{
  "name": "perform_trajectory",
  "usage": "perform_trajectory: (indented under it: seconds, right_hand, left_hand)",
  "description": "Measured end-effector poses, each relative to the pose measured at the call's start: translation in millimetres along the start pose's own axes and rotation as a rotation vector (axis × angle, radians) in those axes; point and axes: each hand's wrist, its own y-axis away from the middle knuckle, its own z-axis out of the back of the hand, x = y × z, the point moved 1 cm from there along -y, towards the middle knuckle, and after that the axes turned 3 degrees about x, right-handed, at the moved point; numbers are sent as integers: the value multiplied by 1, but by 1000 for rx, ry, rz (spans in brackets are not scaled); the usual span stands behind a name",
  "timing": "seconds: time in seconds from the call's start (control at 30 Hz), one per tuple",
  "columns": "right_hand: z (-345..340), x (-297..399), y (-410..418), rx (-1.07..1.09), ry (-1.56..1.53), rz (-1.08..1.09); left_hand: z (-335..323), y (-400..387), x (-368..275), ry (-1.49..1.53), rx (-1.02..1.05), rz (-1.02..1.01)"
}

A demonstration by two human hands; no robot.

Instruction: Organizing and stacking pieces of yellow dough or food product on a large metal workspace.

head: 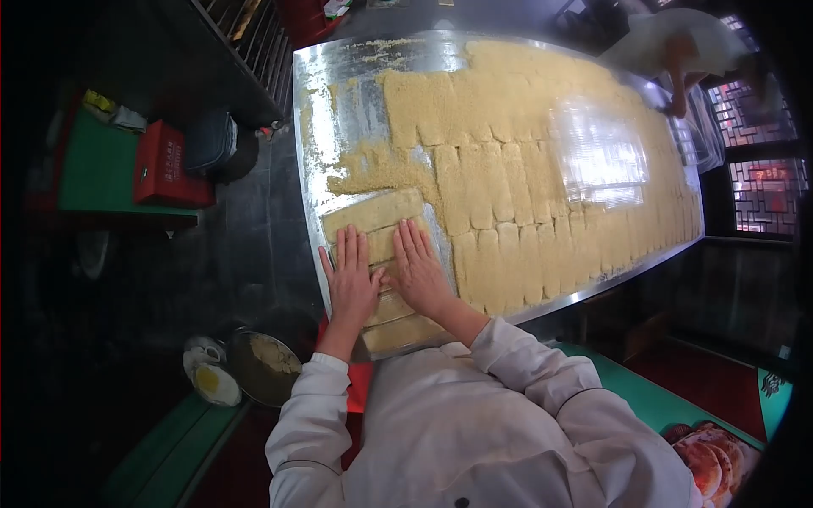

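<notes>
Several pale dough-like strips (375, 211) lie side by side in a clear plastic tray (366, 354) at the near left corner of a metal-topped table (307, 120). My left hand (352, 276) rests flat on the strips, fingers pointing away from me. Flat on the same strips, just to its right, lies my right hand (416, 267), and the two thumbs meet or nearly meet. Beyond and to the right, rows of oblong pieces coated in yellowish crumbs (495, 184) cover much of the table. Loose crumbs (381, 168) lie just past the tray.
Clear plastic trays (600, 152) lie on the coated pieces. A co-worker (679, 57) reaches over the far right end, near more plastic trays (698, 133). At the lower left are a round metal pan (263, 381) and a bowl (219, 386). A red box (168, 165) stands on a green surface at left.
</notes>
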Motion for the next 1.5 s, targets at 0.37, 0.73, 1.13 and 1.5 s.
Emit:
perform_trajectory:
  seconds: [0.37,0.73,1.13,1.5]
  right_hand:
    - [26,-14,12,116,62,-46]
    - [78,-52,-51,19,61,68]
    - [84,-194,-347,60,109,102]
    - [115,-185,-377,456,145,-10]
  left_hand:
    - [6,1,-2,18,78,73]
    - [9,-2,3,53,111,100]
    - [5,0,3,51,137,86]
    - [10,-5,2,105,98,68]
